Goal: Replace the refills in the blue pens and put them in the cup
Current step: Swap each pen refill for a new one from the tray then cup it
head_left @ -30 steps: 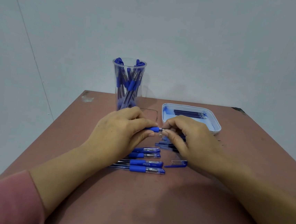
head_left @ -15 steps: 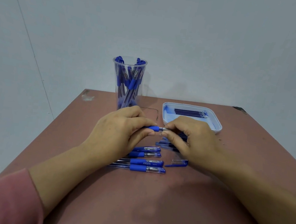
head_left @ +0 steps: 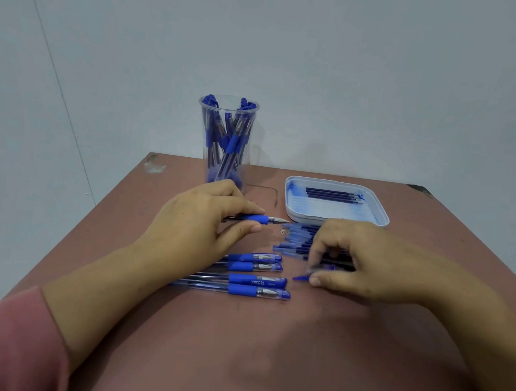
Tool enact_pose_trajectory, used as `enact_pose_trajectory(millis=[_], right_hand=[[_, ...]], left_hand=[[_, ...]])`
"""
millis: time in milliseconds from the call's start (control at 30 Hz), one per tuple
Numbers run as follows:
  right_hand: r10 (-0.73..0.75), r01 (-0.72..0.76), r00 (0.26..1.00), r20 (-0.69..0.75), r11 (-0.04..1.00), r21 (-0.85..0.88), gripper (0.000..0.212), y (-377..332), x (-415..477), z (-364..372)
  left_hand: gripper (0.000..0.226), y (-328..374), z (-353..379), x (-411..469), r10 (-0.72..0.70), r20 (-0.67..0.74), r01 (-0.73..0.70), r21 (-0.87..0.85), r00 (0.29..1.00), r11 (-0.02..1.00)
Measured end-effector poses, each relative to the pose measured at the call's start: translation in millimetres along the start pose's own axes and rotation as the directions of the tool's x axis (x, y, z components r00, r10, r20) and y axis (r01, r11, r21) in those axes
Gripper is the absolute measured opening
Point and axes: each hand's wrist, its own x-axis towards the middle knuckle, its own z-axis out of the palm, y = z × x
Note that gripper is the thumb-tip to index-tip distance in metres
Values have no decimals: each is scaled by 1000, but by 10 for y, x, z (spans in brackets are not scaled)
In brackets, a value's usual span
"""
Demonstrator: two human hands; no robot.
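Pen looks reassembled; cap comes next.
Our left hand (head_left: pixel 203 221) pinches the uncapped pen (head_left: pixel 260 218) by its blue grip, tip toward 3 o'clock, held level, we judge, ready for capping. Our right hand (head_left: pixel 363 262), at the tip half a second ago, has dropped toward 5 o'clock and now pinches the loose cap (head_left: pixel 300 277) on the table (head_left: pixel 266 353). Cup (head_left: pixel 226 138) of finished pens at 11 o'clock.

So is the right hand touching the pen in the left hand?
Apart. The head view shows a gap between the pen and the right hand; only the left hand grips it.
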Motion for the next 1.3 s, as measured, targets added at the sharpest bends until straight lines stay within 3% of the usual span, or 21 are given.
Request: enact_pose_trajectory(millis=[67, 167, 267, 633, 867, 1033, 1133, 1233, 1300], right_hand=[[49, -42, 992, -114, 997, 67, 9, 49, 3, -28], [9, 7, 940, -341, 999, 48, 11, 71, 64, 6], [-54, 96, 906, -419, 992, 80, 18, 8, 139, 98], [-65, 138, 883, -464, 982, 127, 9, -155, 238, 280], [-75, 167, 845, -530, 977, 129, 10, -182, 283, 309], [-23, 139, 874, -486, 969, 205, 10, -141, 317, 258], [82, 106, 861, -501, 936, 335, 15, -63, 316, 198], [190, 70, 841, -506, 890, 450, 11, 53, 285, 113], [241, 70, 820, -519, 857, 510, 8, 93, 264, 67]], left_hand=[[34, 7, -9, -4, 2, 9, -2, -7, 1000, 1000], [33, 16, 2, -12, 16, 19, -16, -11, 1000, 1000], [34, 22, 14, -17, 35, 20, -34, -16, 999, 999], [33, 53, 73, -34, 60, 16, -60, -39, 998, 997], [35, 106, 68, -7, 42, -27, -41, 9, 999, 999], [43, 224, 55, -24, 15, 5, -15, 135, 1000, 991], [70, 286, 22, -114, -124, 98, 94, 266, 987, 959], [97, 336, -26, -216, -306, 236, 222, 325, 922, 919], [102, 368, -15, -263, -363, 331, 248, 343, 871, 906]])
